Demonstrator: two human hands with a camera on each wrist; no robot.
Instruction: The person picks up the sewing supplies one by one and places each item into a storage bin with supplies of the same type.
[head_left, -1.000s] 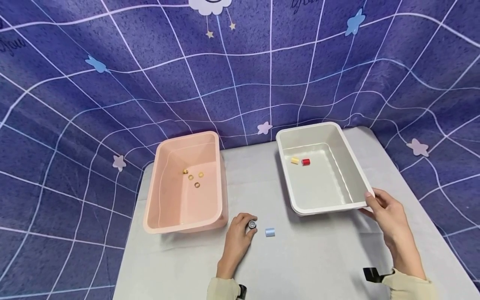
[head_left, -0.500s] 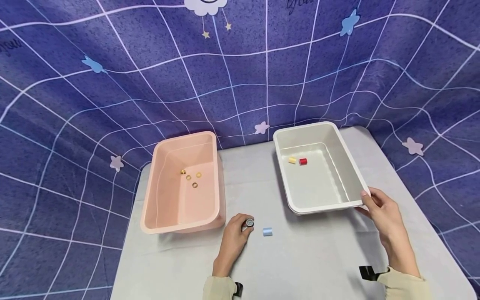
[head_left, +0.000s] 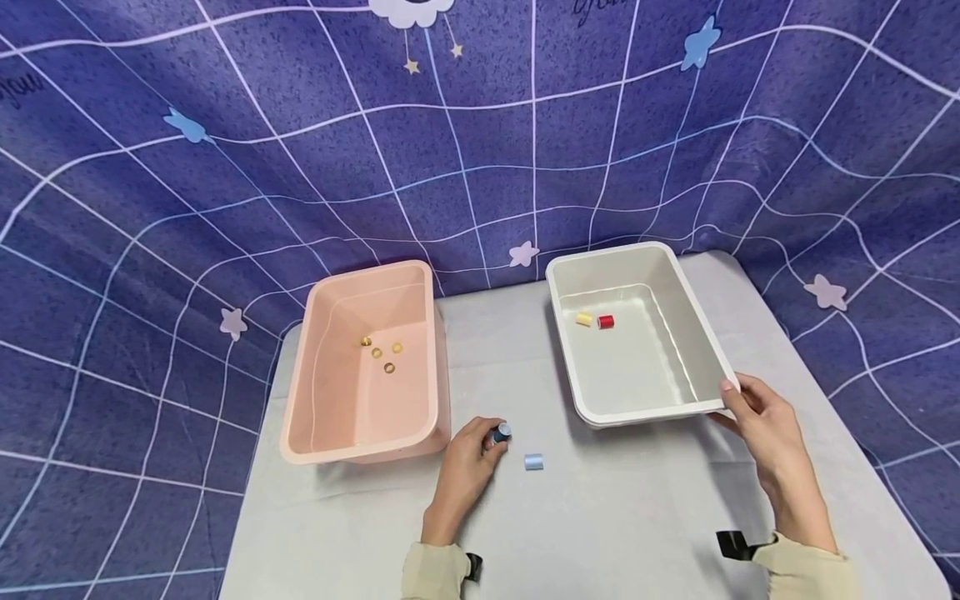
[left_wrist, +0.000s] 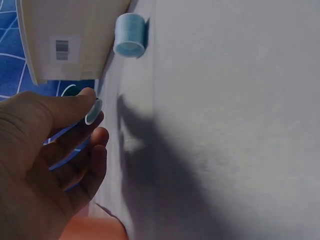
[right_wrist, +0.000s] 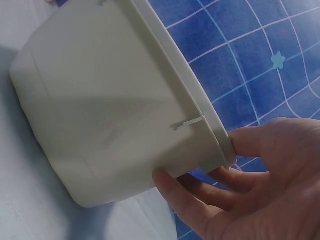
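Between thumb and fingers my left hand (head_left: 463, 467) pinches a dark teal spool of thread (head_left: 502, 432), tilted just above the table. The left wrist view shows the pale end of this spool (left_wrist: 93, 112) past the thumb; fingers hide part of it. Close to the right of that hand, a light blue thread spool (head_left: 533, 462) lies on its side. My right hand (head_left: 770, 429) grips the near right corner of a white bin (head_left: 652, 416), thumb over the rim and fingers underneath. Inside that bin lie a yellow spool (head_left: 583, 319) and a red spool (head_left: 606, 322).
A pink bin (head_left: 352, 455) stands to the left, holding several gold-coloured rings (head_left: 389, 367). Both bins sit on a table with a pale grey cloth (head_left: 495, 350). A blue patterned curtain (head_left: 375, 167) hangs behind and along the sides.
My left hand has lifted the teal spool slightly and tipped it, so its side now shows rather than only its end. The right hand keeps its grip on the white bin.
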